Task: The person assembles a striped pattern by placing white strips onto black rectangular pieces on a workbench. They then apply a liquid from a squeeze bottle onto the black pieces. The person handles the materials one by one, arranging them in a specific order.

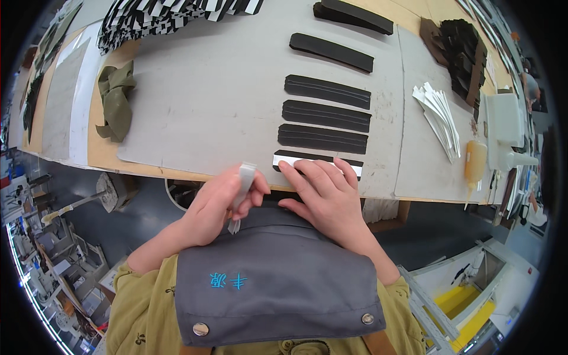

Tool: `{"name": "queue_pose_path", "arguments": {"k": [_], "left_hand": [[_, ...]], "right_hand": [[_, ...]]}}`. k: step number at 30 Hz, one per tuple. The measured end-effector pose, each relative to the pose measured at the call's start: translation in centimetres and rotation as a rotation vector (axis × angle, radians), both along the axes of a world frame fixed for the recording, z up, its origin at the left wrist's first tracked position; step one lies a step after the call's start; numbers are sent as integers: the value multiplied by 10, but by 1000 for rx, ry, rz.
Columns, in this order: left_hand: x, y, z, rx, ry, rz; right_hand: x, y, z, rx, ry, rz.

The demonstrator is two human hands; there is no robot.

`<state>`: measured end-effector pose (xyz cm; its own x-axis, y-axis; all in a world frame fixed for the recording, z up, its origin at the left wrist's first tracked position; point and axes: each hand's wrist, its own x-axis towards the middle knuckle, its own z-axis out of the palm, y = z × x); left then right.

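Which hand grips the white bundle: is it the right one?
No, the left hand grips the white bundle; the right hand touches a flat white strip.

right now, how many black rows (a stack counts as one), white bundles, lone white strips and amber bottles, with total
Black rows: 6
White bundles, one in the left hand, one fanned out: 2
Lone white strip touched by the right hand: 1
Amber bottle: 1
Total: 10

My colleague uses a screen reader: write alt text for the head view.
A person's right hand rests on a white strip laid along a dark piece at the near edge of a worktable, while the left hand holds a bundle of white strips. More dark pieces lie in a column beyond.
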<state>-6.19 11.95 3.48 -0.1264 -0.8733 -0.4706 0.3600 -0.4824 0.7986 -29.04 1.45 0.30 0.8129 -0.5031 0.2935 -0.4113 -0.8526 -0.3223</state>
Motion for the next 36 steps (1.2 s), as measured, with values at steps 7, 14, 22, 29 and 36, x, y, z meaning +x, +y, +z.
{"name": "queue_pose_path", "arguments": {"k": [7, 14, 22, 29, 36], "left_hand": [[-18, -5, 5, 32, 39, -86], [-36, -9, 7, -88, -216, -198], [-41, -11, 7, -238, -381, -281], [-41, -12, 1, -428, -565, -336], [-43, -9, -2, -181, -279, -228]], "right_hand": [[-12, 0, 11, 353, -440, -34], [-8, 1, 23, 501, -549, -67], [-12, 7, 19, 590, -529, -120], [-15, 8, 21, 701, -509, -129], [-15, 9, 19, 625, -493, -101]]}}
